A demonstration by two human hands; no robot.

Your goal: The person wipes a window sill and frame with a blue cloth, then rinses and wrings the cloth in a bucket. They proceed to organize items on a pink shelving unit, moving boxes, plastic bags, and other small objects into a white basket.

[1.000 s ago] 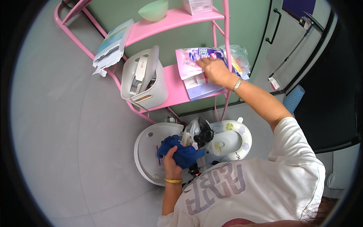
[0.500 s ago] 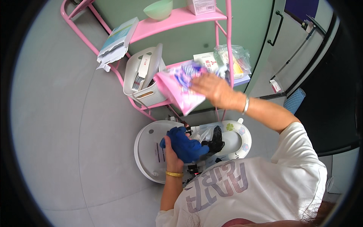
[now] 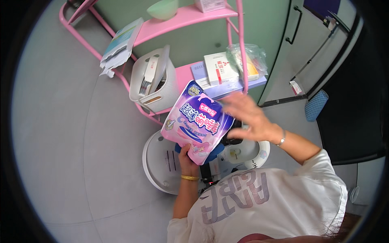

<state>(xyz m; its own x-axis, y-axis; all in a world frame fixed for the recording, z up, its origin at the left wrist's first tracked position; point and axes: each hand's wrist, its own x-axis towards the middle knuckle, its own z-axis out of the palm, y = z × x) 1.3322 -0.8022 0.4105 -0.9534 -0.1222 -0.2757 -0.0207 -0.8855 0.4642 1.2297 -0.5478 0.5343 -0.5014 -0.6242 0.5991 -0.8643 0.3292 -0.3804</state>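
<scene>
My left hand grips the lower edge of a pink and purple sanitary pants pack, thumb on the front face. Bunched beneath the pack, in the same hand, is dark blue cloth, mostly covered by it. The pack is tilted, its printed front facing up. Just off its right side, my right hand is empty, slightly blurred, with fingers and thumb apart. Below both hands stands a white scale-like base; a white ring-shaped seat with coloured prints is to its right.
A pink metal rack stands ahead, bearing a pale green bowl, a torn carton, and a white lidded basket. Flat boxes and a clear plastic bag fill its lower right. A blue roll stands by the door.
The sanitary pants pack has passed from my right hand to my left, coming down over the blue cloth. My right hand has let go and moved right and down, fingers spread.
</scene>
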